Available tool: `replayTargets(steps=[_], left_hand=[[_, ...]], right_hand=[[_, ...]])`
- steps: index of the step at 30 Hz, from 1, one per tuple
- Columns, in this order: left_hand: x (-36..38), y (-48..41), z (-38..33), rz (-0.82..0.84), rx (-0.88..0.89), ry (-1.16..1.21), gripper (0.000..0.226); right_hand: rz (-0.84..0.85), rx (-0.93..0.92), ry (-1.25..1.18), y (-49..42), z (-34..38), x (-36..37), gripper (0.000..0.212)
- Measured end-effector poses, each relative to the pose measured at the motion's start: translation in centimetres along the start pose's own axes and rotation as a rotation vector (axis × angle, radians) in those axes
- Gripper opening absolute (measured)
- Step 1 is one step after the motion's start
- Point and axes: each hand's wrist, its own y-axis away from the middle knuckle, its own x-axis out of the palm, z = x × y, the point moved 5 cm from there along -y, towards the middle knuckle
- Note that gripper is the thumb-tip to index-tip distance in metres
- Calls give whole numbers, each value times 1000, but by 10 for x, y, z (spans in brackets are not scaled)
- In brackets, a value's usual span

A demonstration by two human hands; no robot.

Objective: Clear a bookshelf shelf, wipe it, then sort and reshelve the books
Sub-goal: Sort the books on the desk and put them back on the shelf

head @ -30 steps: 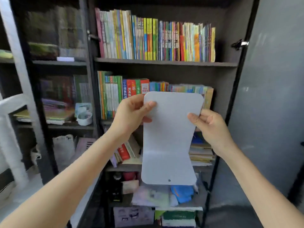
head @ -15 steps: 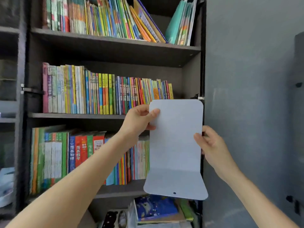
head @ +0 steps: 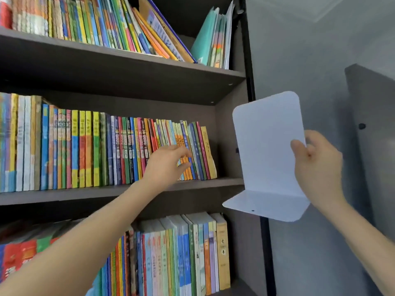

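While our right hand (head: 316, 165) pinched the bookend (head: 267, 146) by its edge beside the bookcase (head: 230, 129), our left hand (head: 166, 165), blurred, seemed to rest loose-fingered on leaning books (head: 106, 150) already filling the middle shelf (head: 205, 183), so we judged only bracing remained.

white bookend (head: 267, 146), multicoloured book spines (head: 85, 150), dark-brown shelf (head: 106, 82)

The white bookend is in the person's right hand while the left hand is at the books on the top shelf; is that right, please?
Not quite. In the head view the left hand is at the leaning books on the middle shelf, not the top one. The white bookend is in the right hand, as you say.
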Motion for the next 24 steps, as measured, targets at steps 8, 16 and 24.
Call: replayTargets(steps=[8,16,24], left_hand=[[64,-55,12,147,554,-433,61],[121,-80,6,281,751,-568,69],[129,-95,2,281,841,-531,52]], right_hand=[[-142,-66,276,-44,-6,77,15],[12,-99,388,-74,-37,135,15],[233,-124,286,-59,-57,154,16]])
